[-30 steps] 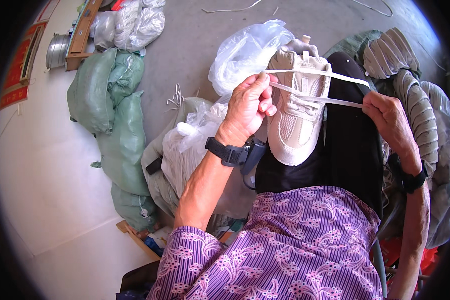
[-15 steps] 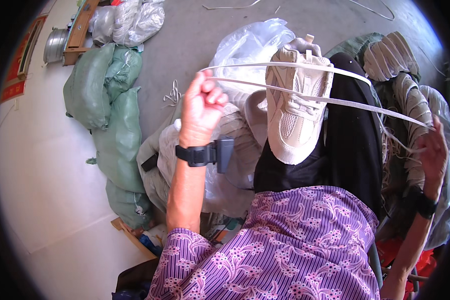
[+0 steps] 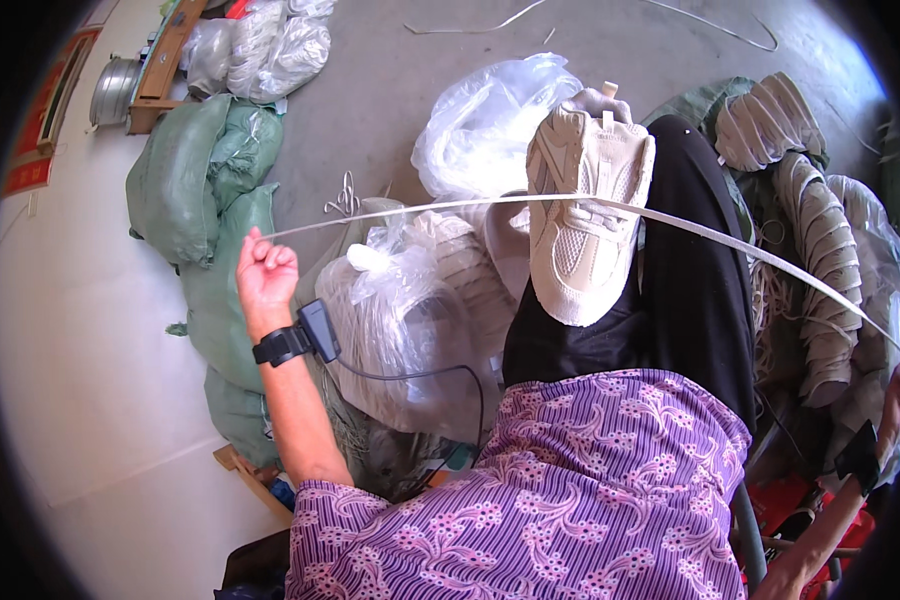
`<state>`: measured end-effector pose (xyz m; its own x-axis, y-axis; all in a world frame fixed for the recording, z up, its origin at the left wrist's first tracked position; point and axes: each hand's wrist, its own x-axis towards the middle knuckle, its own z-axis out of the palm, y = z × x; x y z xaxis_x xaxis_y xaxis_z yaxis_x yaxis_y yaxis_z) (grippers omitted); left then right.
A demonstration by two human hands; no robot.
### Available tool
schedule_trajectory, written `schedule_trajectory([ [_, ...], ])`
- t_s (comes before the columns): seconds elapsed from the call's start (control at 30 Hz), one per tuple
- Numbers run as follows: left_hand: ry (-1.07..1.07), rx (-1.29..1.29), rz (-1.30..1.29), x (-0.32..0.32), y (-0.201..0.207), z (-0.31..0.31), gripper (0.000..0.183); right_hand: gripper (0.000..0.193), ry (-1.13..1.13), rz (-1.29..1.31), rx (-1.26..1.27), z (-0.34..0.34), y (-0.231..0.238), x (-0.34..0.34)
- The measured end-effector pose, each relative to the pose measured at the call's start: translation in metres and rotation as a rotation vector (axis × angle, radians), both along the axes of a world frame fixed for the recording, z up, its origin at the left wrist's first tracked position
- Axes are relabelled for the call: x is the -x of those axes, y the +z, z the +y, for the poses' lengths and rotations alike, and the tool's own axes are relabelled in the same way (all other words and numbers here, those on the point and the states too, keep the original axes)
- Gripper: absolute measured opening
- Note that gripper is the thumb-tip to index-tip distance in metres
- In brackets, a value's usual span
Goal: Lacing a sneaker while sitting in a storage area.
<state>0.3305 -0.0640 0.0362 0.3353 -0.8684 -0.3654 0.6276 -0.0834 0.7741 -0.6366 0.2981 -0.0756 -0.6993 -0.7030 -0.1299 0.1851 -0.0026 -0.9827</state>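
Note:
A cream sneaker rests sole-down on my black-clad knee, toe toward me. A long white shoelace runs through its eyelets and stretches taut to both sides. My left hand is fisted on the lace's left end, pulled far out to the left over the green sacks. My right hand holds the lace's right end at the far right rim, arm stretched wide. Both wrists wear black bands, the left one with a small device and cable.
Clear plastic bags of white laces sit by my left knee. Green sacks lie to the left. Rows of pale shoes are stacked at the right. A metal pot and wooden plank lie far left.
Both hands have moved from the sneaker outward, left going left and down, right going right and down, drawing the lace out long and taut through the shoe.

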Motion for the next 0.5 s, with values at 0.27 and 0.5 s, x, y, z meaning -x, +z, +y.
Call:
schedule_trajectory([
  [0.27,0.217,-0.027,-0.120,-0.084,0.024,0.043,0.014,0.037,-0.015,0.586,-0.271,0.025,-0.009,-0.003],
  [0.5,0.372,-0.082,-0.203,-0.085,0.043,0.061,0.016,0.038,0.191,0.661,-0.212,-0.087,-0.013,-0.108],
])
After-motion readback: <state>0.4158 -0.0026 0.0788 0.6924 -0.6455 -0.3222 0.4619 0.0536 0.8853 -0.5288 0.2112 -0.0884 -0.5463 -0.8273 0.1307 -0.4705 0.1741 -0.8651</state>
